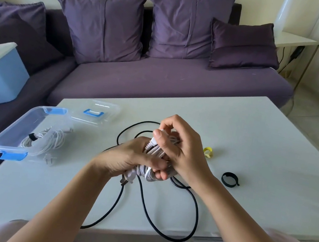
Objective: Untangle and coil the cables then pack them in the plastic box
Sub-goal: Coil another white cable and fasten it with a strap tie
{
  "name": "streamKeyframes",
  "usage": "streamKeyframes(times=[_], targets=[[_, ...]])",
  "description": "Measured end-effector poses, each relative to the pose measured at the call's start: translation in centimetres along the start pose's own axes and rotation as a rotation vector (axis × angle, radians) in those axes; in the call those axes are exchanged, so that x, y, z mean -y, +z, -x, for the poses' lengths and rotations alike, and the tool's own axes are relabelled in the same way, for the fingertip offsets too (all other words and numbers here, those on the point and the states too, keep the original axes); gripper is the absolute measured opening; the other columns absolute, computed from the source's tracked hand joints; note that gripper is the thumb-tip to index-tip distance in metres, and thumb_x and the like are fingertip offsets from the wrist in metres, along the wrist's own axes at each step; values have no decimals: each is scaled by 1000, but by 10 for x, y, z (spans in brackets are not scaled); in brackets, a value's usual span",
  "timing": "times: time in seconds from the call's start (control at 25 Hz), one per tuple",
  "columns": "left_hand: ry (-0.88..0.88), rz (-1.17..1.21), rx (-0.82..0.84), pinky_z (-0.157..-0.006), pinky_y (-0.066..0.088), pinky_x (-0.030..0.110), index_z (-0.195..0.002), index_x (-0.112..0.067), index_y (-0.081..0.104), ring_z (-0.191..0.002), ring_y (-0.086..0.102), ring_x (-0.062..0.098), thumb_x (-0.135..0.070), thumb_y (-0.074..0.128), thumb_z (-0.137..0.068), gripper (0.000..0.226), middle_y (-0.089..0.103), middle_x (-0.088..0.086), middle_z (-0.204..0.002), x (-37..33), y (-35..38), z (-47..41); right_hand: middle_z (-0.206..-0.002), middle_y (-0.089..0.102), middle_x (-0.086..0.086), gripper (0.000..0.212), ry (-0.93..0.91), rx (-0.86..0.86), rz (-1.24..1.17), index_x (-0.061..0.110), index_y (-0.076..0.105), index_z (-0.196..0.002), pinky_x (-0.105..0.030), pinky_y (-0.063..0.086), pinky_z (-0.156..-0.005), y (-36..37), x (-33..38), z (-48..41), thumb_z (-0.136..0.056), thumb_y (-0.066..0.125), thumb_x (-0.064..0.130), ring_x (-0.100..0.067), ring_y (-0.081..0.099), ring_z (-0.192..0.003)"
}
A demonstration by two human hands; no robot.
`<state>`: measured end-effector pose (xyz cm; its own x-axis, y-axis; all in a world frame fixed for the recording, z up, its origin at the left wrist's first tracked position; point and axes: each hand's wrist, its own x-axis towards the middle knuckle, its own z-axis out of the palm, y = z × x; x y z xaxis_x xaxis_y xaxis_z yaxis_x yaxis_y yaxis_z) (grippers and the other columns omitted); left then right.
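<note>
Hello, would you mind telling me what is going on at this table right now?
A person is coiling cables at a white table. The left hand grips a white cable bundle, and the right hand pinches its end against the coil. One coiled white cable, bound with a black strap, lies in the open plastic box, with the lid behind it. A black cable sprawls loose on the table, not yet coiled. A yellow tie and a black strap loop lie to the right.
</note>
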<state>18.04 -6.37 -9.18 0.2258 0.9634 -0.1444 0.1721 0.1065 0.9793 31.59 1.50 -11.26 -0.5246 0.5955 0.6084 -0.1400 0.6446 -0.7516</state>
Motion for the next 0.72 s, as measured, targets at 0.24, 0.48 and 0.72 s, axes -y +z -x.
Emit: streamKeyframes(times=[0.24, 0.48, 0.72], targets=[[83, -274, -341, -65, 49, 51, -86, -9, 67, -69, 57, 23, -40, 73, -61, 41, 64, 22, -79, -2, 12, -23, -68, 59, 0, 27, 112, -300, 30, 10, 53, -79, -22, 44, -59, -18, -9, -1, -88, 62, 34, -16, 57, -62], [241, 38, -534, -66, 48, 22, -69, -16, 65, -68, 61, 18, -31, 60, -84, 23, 63, 6, -69, 13, 55, -45, -66, 61, 4, 27, 310, -494, -17, 11, 56, -73, -24, 45, -60, -35, -17, -8, -88, 65, 31, -13, 58, -61], [214, 52, -669, -65, 42, 34, -59, -16, 57, -63, 56, 21, -43, 53, -86, 38, 57, 12, -65, 21, 61, -59, -69, 66, 0, 29, 427, -390, 15, 10, 62, -73, -34, 51, -66, -39, -29, -12, -87, 64, 36, -18, 62, -66]])
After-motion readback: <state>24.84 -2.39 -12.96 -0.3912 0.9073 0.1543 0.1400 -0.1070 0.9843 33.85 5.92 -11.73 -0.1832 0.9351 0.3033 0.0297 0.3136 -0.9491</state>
